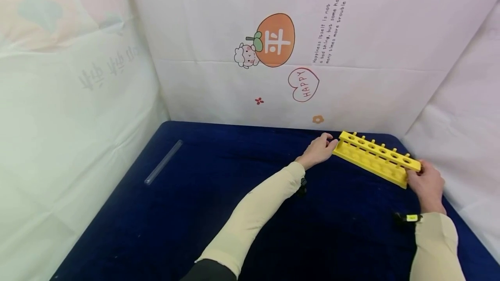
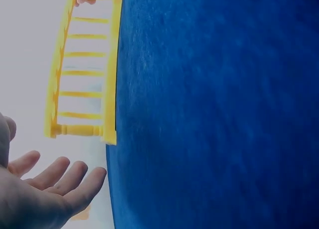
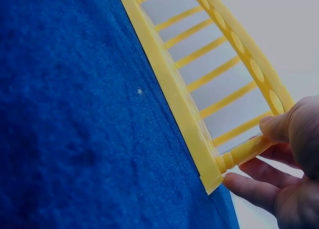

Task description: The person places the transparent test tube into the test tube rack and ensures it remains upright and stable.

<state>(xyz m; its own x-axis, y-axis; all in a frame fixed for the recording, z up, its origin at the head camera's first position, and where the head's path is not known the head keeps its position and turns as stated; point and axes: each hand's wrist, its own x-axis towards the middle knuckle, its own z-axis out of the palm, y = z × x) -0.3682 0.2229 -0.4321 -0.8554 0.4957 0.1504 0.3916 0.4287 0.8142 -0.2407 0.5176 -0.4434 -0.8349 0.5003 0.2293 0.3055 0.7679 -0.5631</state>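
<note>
A yellow rack (image 1: 371, 159) with a row of round holes and upright pegs stands at the back right of the dark blue surface. My right hand (image 1: 427, 185) grips its right end post; in the right wrist view the thumb and fingers of that hand (image 3: 294, 164) are around the post. Beside the rack's left end is my left hand (image 1: 318, 151). The left wrist view shows that hand (image 2: 50, 194) with fingers spread and relaxed, apart from the rack (image 2: 109, 89), holding nothing.
A clear tube (image 1: 164, 162) lies on the left part of the blue surface (image 1: 175, 229). White printed cloth walls (image 1: 211, 90) stand behind the surface and on both sides, the right one close to my right hand.
</note>
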